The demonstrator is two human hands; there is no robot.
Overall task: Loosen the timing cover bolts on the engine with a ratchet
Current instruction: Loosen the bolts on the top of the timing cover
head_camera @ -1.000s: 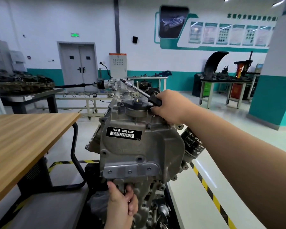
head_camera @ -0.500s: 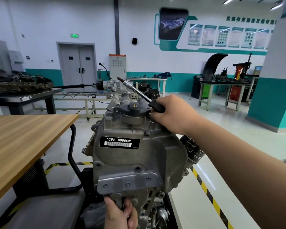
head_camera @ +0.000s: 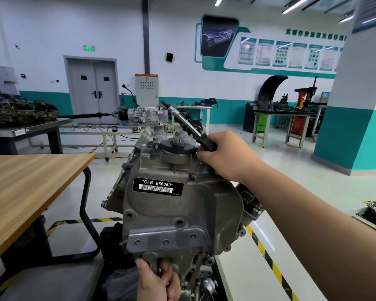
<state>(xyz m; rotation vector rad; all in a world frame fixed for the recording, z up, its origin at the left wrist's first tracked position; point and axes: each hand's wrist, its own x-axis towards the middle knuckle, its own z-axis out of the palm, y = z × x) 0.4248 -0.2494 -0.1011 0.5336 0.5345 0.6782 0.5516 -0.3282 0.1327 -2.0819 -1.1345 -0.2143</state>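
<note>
The grey engine stands in front of me with its timing cover (head_camera: 182, 216) facing me, a black label reading CFB 666660 (head_camera: 157, 186) on it. My right hand (head_camera: 223, 155) is at the cover's upper right corner, closed on the black end of a chrome ratchet (head_camera: 183, 120) whose shaft slants up and to the left behind the black oil cap (head_camera: 177, 143). My left hand (head_camera: 157, 281) grips a lower lug of the engine below the cover's bolted bracket (head_camera: 165, 240). Which bolt the tool sits on is hidden by my hand.
A wooden table (head_camera: 26, 187) with a black tube frame stands at left. A black oil filter (head_camera: 251, 203) juts from the engine's right side. Yellow-black floor tape (head_camera: 269, 261) runs at right. Benches with parts line the far wall.
My view has dipped a little, so the engine sits lower in frame. My right hand and the ratchet handle have swung slightly down and right; the left hand stays on the lower engine.
</note>
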